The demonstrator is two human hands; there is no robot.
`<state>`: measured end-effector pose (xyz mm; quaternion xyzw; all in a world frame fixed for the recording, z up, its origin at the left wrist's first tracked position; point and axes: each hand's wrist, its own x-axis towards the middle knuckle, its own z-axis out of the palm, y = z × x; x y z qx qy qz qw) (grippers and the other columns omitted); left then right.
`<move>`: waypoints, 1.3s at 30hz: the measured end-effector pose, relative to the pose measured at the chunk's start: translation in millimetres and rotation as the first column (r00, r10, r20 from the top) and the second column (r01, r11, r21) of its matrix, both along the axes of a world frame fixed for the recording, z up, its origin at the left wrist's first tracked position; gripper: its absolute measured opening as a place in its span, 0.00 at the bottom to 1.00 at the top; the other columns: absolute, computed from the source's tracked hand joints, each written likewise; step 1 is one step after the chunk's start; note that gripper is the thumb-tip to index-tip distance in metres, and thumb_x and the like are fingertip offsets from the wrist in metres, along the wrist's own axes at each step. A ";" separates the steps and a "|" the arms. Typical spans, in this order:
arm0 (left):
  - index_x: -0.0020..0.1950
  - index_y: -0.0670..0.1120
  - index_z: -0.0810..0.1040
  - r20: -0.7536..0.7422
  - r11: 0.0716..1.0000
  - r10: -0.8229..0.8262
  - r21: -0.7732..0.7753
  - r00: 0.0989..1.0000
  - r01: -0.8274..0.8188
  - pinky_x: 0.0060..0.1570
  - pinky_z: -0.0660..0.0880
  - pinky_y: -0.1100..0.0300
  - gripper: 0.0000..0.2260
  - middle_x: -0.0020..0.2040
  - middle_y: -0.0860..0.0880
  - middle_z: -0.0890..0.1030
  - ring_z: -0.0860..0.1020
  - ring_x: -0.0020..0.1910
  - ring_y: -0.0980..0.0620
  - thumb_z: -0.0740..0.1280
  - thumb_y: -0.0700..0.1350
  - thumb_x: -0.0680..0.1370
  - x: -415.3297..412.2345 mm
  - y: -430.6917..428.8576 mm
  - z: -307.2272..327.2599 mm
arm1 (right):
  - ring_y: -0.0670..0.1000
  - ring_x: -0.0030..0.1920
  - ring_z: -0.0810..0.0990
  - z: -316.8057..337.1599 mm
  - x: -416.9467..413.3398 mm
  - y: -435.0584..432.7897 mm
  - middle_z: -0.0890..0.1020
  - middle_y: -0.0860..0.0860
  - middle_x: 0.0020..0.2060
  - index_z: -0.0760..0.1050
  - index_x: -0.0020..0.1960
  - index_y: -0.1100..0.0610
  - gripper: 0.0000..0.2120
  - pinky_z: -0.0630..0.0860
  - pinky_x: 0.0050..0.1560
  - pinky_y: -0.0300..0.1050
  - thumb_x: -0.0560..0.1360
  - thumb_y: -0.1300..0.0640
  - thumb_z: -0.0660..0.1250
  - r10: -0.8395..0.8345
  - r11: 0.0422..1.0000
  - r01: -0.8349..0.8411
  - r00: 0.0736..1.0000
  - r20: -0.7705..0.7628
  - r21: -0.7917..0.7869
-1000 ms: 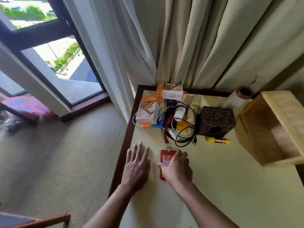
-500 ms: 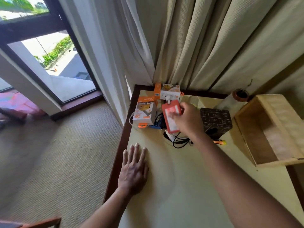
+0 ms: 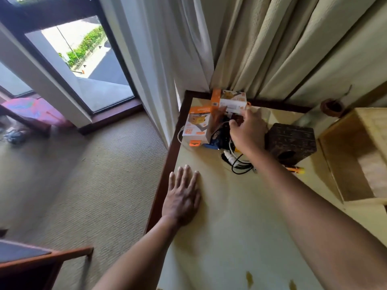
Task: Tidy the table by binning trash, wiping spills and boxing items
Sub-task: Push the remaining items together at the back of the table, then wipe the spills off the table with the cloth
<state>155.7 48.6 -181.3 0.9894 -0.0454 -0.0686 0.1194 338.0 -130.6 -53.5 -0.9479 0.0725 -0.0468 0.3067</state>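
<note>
Little of the tidying looks done. The pale open wooden box [image 3: 356,155] at the right side of the cream-topped desk [image 3: 230,227] shows nothing inside from this angle. The clutter sits heaped in the far corner: 2 orange-and-white cardboard cartons [image 3: 196,126], a tangle of black and white cables [image 3: 238,164], a dark carved cube-shaped box [image 3: 291,141] and a yellow-orange marker [image 3: 296,169] just beside it. 2 brownish spill spots [image 3: 249,279] near the front edge are unwiped. The left hand [image 3: 182,195] lies flat on the desk, fingers straight. The right hand [image 3: 247,130] reaches into the heap with fingers curled, and blur there means I cannot tell whether they grip anything.
</note>
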 end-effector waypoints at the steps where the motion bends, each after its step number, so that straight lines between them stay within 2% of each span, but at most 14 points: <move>1: 0.85 0.50 0.52 -0.001 1.000 0.004 -0.002 1.000 -0.004 0.81 0.43 0.39 0.30 0.85 0.41 0.50 0.43 0.84 0.41 0.49 0.57 0.83 0.0 0.4 0.2 | 0.58 0.65 0.74 -2.5 -22.2 1.9 0.77 0.57 0.62 0.76 0.66 0.56 0.19 0.73 0.66 0.53 0.78 0.50 0.66 0.030 0.998 -0.031 0.999 0.023 0.045; 5: 0.85 0.50 0.54 -0.007 0.999 0.004 -0.035 1.000 -0.005 0.81 0.43 0.40 0.27 0.85 0.41 0.52 0.46 0.84 0.41 0.49 0.55 0.85 -0.4 2.5 -3.6 | 0.58 0.61 0.75 -25.2 -133.7 3.6 0.80 0.57 0.57 0.78 0.64 0.58 0.14 0.72 0.62 0.50 0.79 0.58 0.65 0.155 0.982 -0.160 0.986 0.056 0.103; 9: 0.82 0.48 0.62 -0.058 0.975 -0.015 -0.221 0.998 0.002 0.82 0.42 0.43 0.24 0.84 0.40 0.55 0.47 0.84 0.40 0.57 0.46 0.85 -0.2 11.7 5.5 | 0.58 0.60 0.76 -46.4 -245.4 2.4 0.81 0.56 0.59 0.78 0.66 0.59 0.16 0.73 0.63 0.51 0.79 0.61 0.65 0.219 0.975 -0.218 0.975 -0.040 0.038; 12: 0.72 0.47 0.76 -0.005 0.919 0.169 -0.361 0.986 -0.159 0.78 0.59 0.40 0.19 0.77 0.42 0.71 0.63 0.79 0.42 0.58 0.43 0.82 -46.7 18.8 26.7 | 0.57 0.68 0.74 -55.2 -317.4 6.5 0.79 0.56 0.66 0.75 0.70 0.60 0.19 0.69 0.71 0.51 0.80 0.59 0.62 0.348 0.935 -0.354 0.928 -0.135 -0.023; 14: 0.68 0.48 0.79 -0.026 0.816 0.381 -0.459 0.924 -0.350 0.72 0.67 0.43 0.18 0.71 0.45 0.75 0.71 0.72 0.43 0.59 0.45 0.81 -97.9 26.3 36.6 | 0.56 0.72 0.72 -60.9 -358.8 15.7 0.76 0.56 0.70 0.74 0.72 0.59 0.21 0.65 0.75 0.51 0.80 0.57 0.59 0.453 0.883 -0.466 0.877 -0.159 -0.059; 17: 0.71 0.44 0.77 -0.204 0.603 0.618 -0.496 0.759 -0.624 0.70 0.70 0.49 0.16 0.69 0.44 0.77 0.74 0.68 0.43 0.61 0.43 0.84 -186.1 41.0 39.9 | 0.57 0.71 0.75 -69.7 -411.6 39.1 0.78 0.55 0.70 0.78 0.69 0.57 0.25 0.71 0.71 0.57 0.76 0.49 0.57 0.628 0.745 -0.655 0.753 -0.195 -0.127; 21: 0.73 0.43 0.75 -0.445 0.349 0.648 -0.548 0.618 -0.760 0.74 0.65 0.55 0.17 0.71 0.44 0.77 0.73 0.71 0.48 0.54 0.45 0.88 -275.3 49.0 34.6 | 0.58 0.75 0.71 -93.6 -465.9 68.6 0.73 0.58 0.73 0.75 0.72 0.59 0.33 0.60 0.73 0.57 0.75 0.39 0.58 0.732 0.578 -0.796 0.603 -0.319 -0.179; 24: 0.65 0.53 0.80 -0.472 0.290 0.641 -0.582 0.606 -0.760 0.68 0.71 0.52 0.19 0.62 0.48 0.83 0.79 0.65 0.48 0.51 0.53 0.87 -292.4 44.6 38.4 | 0.59 0.80 0.58 -114.3 -479.4 67.4 0.63 0.58 0.79 0.65 0.78 0.59 0.35 0.55 0.73 0.58 0.79 0.39 0.56 0.736 0.557 -0.809 0.585 -0.339 -0.186; 26: 0.63 0.52 0.80 -0.448 0.324 0.648 -0.569 0.616 -0.756 0.67 0.73 0.47 0.25 0.60 0.46 0.83 0.79 0.63 0.43 0.49 0.60 0.82 -287.7 44.3 44.9 | 0.59 0.81 0.55 -120.8 -477.7 68.0 0.58 0.57 0.81 0.61 0.80 0.59 0.34 0.53 0.74 0.59 0.81 0.40 0.55 0.733 0.554 -0.807 0.589 -0.339 -0.203; 28: 0.70 0.43 0.75 -0.410 0.469 0.631 -0.475 0.659 -0.745 0.69 0.69 0.44 0.32 0.67 0.40 0.78 0.75 0.68 0.37 0.46 0.62 0.80 -282.2 43.6 51.1 | 0.59 0.81 0.57 -120.5 -469.7 69.5 0.59 0.57 0.81 0.61 0.80 0.59 0.33 0.53 0.74 0.59 0.81 0.42 0.54 0.710 0.581 -0.784 0.619 -0.335 -0.216; 31: 0.74 0.44 0.69 -0.416 0.581 0.576 -0.397 0.704 -0.710 0.67 0.68 0.46 0.24 0.71 0.40 0.72 0.73 0.70 0.36 0.44 0.54 0.86 -261.1 44.7 50.2 | 0.60 0.79 0.62 -124.7 -434.1 72.7 0.63 0.58 0.79 0.65 0.78 0.59 0.33 0.55 0.74 0.59 0.79 0.42 0.54 0.647 0.635 -0.730 0.681 -0.344 -0.251; 33: 0.72 0.48 0.71 -0.430 0.540 0.572 -0.443 0.698 -0.716 0.64 0.68 0.50 0.21 0.69 0.43 0.76 0.74 0.69 0.40 0.47 0.56 0.87 -237.7 48.7 44.8 | 0.61 0.79 0.60 -127.5 -394.9 73.6 0.61 0.58 0.80 0.63 0.80 0.58 0.34 0.53 0.75 0.60 0.79 0.42 0.53 0.598 0.675 -0.689 0.720 -0.353 -0.263; 36: 0.80 0.51 0.64 -0.423 0.564 0.541 -0.458 0.727 -0.687 0.73 0.64 0.51 0.24 0.78 0.46 0.71 0.70 0.76 0.44 0.49 0.58 0.87 -196.4 52.6 34.2 | 0.59 0.82 0.47 -122.7 -334.8 72.5 0.48 0.56 0.82 0.50 0.83 0.54 0.35 0.42 0.79 0.58 0.80 0.41 0.48 0.531 0.733 -0.623 0.775 -0.343 -0.273; 39: 0.74 0.52 0.68 -0.395 0.604 0.543 -0.429 0.741 -0.671 0.59 0.70 0.49 0.19 0.68 0.40 0.79 0.77 0.66 0.39 0.51 0.57 0.87 -171.5 55.2 20.7 | 0.56 0.82 0.37 -119.2 -260.4 73.6 0.37 0.53 0.82 0.37 0.83 0.50 0.33 0.37 0.80 0.57 0.82 0.41 0.44 0.444 0.769 -0.549 0.828 -0.343 -0.328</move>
